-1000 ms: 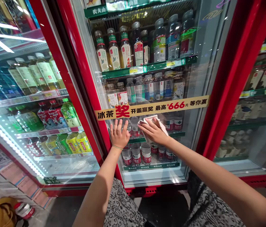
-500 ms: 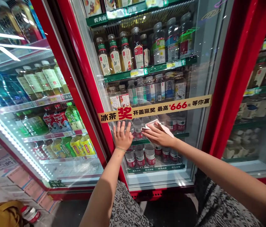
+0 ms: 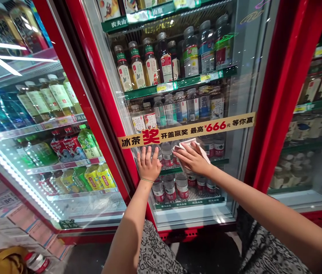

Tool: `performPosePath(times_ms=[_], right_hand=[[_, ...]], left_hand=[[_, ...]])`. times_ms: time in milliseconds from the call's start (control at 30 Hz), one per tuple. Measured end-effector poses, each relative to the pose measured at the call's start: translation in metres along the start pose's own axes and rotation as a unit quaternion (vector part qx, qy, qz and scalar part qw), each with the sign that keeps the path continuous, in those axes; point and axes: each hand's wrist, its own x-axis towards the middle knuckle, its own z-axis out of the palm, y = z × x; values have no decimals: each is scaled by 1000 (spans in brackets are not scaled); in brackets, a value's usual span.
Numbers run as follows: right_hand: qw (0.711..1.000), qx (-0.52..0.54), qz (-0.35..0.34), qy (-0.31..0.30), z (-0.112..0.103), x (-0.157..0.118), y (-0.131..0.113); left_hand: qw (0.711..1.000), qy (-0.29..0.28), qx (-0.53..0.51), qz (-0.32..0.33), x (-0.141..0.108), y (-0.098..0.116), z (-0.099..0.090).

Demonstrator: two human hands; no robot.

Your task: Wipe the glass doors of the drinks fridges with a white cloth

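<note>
My left hand [image 3: 148, 164] lies against the glass door [image 3: 243, 152] of a red-framed drinks fridge, fingers spread and nothing in them. A thin band circles that wrist. To its right, my right hand [image 3: 192, 158] presses a folded white cloth [image 3: 203, 149] flat on the same glass; part of the cloth is hidden under the palm. Just above both hands a yellow sticker strip [image 3: 189, 130] with black and red lettering runs across the door. Behind the glass, several bottles of water [image 3: 182, 187] stand on the lower shelves.
A second lit fridge [image 3: 55, 160] with bottled drinks stands on the left, and another [image 3: 300, 152] on the right. On the floor at lower left are stacked cartons [image 3: 26, 224], a mustard-yellow bag [image 3: 3, 262] and a bottle with a red cap [image 3: 36, 262].
My right hand has shifted slightly on the glass, and more of the white cloth shows above and below the fingers. The left hand stays in place on the door.
</note>
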Motion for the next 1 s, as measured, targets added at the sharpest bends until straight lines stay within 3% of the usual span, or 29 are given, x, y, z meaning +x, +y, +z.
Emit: performPosePath(times_ms=[67, 200, 367, 533, 667, 833, 1000], right_hand=[[1000, -4, 6, -5, 0, 0, 0], [998, 26, -49, -31, 0, -3, 6], [999, 21, 30, 2, 1, -4, 5], [999, 13, -41, -33, -6, -2, 12], [999, 1, 33, -1, -9, 1, 10], [999, -13, -32, -7, -14, -6, 9], [992, -100, 81, 18, -15, -7, 8]], left_hand=[[1000, -4, -6, -1, 0, 0, 0], [1000, -19, 1, -11, -1, -1, 0], [1000, -7, 21, -3, 0, 0, -1], [1000, -13, 21, -3, 0, 0, -1], [1000, -6, 19, 3, 0, 0, -2], [1000, -11, 13, -5, 0, 0, -1], [1000, -13, 4, -6, -1, 0, -1]])
